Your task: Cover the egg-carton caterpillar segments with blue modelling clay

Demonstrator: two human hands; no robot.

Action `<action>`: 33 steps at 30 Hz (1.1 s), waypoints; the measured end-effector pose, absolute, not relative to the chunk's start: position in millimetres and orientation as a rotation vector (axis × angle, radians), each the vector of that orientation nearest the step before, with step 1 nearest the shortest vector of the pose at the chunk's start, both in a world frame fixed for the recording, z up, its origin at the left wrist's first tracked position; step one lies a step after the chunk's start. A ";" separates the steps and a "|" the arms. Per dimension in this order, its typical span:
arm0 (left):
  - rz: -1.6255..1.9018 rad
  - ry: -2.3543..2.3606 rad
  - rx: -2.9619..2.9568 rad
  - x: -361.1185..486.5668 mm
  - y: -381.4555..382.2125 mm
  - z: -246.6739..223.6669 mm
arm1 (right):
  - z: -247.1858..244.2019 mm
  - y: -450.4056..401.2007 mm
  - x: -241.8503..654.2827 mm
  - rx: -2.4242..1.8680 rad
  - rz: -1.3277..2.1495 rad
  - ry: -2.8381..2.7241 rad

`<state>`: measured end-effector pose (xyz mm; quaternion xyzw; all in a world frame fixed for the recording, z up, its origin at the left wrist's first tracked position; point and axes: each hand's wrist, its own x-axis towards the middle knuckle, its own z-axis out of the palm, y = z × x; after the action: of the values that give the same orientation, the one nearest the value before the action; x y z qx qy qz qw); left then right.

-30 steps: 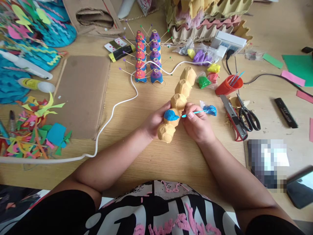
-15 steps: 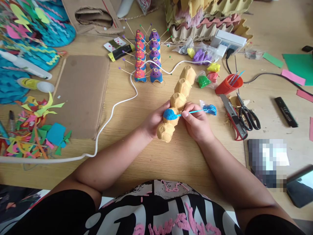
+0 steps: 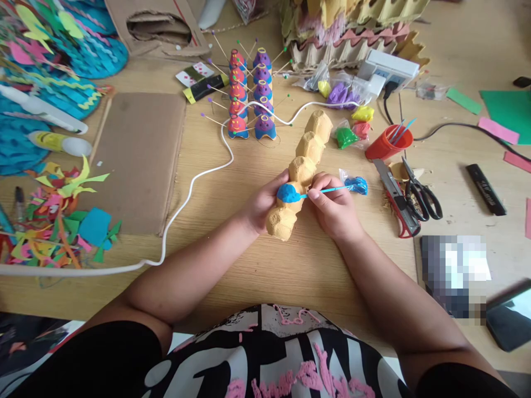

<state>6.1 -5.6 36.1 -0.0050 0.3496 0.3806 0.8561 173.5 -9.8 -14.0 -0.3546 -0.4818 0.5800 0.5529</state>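
Observation:
My left hand is closed around the left side of a yellow egg-carton strip, a row of several bumps held at a slant above the table. One bump near its lower end wears a patch of blue clay. Between thumb and fingers my right hand pinches a thin blue stick, its tip touching the edge of the blue patch. Just past the right hand lies a small bag of blue clay.
Two finished-looking rows of painted carton figures stand behind. A white cable crosses the table. To the right are a red cup, a utility knife and scissors. Paper scraps and cardboard lie left.
Almost nothing differs. The blue stick's tip has shifted very slightly at the edge of the blue clay; both hands keep their hold.

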 end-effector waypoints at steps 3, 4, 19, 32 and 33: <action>0.801 0.729 0.009 6.2 -5.7 36.9 | -13.0 -10.0 173.0 -0.856 1.347 -1.144; 0.801 0.729 0.009 6.2 -5.5 37.3 | -12.9 -10.2 173.0 -0.854 1.347 -1.141; 0.813 0.742 -0.001 6.2 -6.3 36.5 | -11.1 -11.5 173.6 -0.873 1.372 -1.108; 0.792 0.728 0.012 5.0 -5.8 36.5 | -11.1 -10.3 173.5 -0.840 1.405 -1.081; 0.796 0.727 0.023 5.0 -5.9 36.5 | -10.8 -10.3 173.3 -0.844 1.398 -1.088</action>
<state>5.0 -5.9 36.5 0.0109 0.3463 0.3792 0.8580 173.3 -10.3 -10.8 -0.3576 -0.4608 0.5923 0.5559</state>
